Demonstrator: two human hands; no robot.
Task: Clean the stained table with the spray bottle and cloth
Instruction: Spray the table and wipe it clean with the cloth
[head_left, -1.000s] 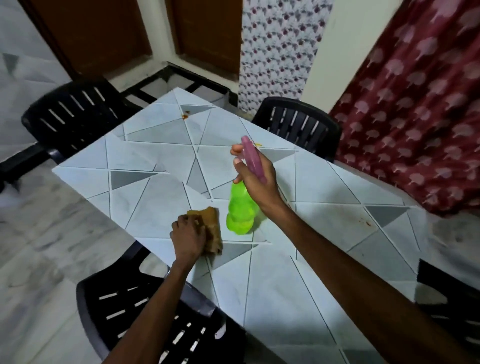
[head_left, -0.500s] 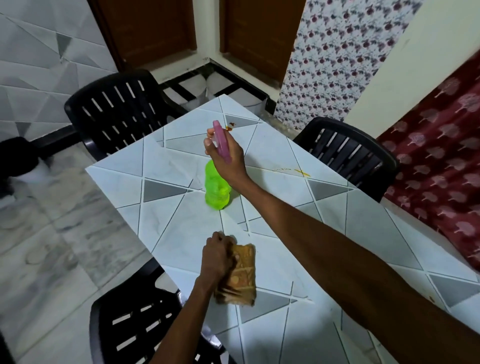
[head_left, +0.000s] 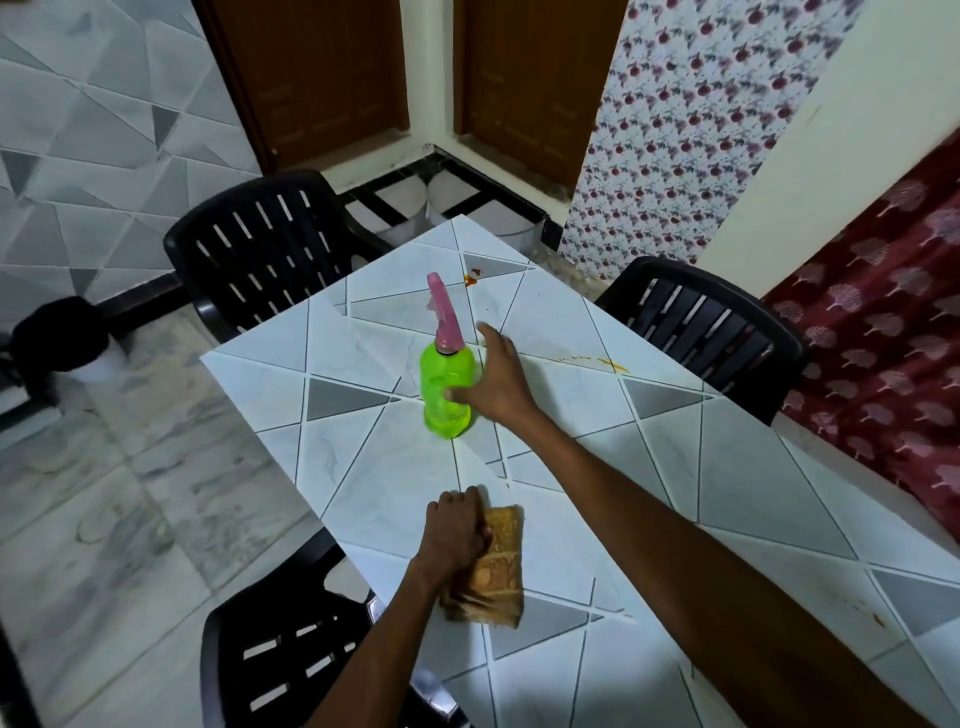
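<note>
A green spray bottle (head_left: 448, 392) with a pink trigger head stands upright on the grey-and-white patterned table (head_left: 769, 499). My right hand (head_left: 498, 379) is beside it on the right, fingers spread, thumb touching the bottle's body. My left hand (head_left: 453, 535) presses on a folded brown cloth (head_left: 497, 566) near the table's left edge. An orange-red stain (head_left: 470, 278) marks the far corner, a yellow streak (head_left: 597, 359) lies right of the bottle, and small reddish spots (head_left: 874, 616) sit at the right.
Black plastic chairs stand around the table: one at the far left (head_left: 260, 249), one at the far right (head_left: 696, 322), one right below my left arm (head_left: 291, 649). Brown doors and a patterned curtain lie beyond.
My right hand has set the bottle down on the table and slid from the trigger head to its side, fingers opening. The view has tilted up. My left hand stays on the cloth.
</note>
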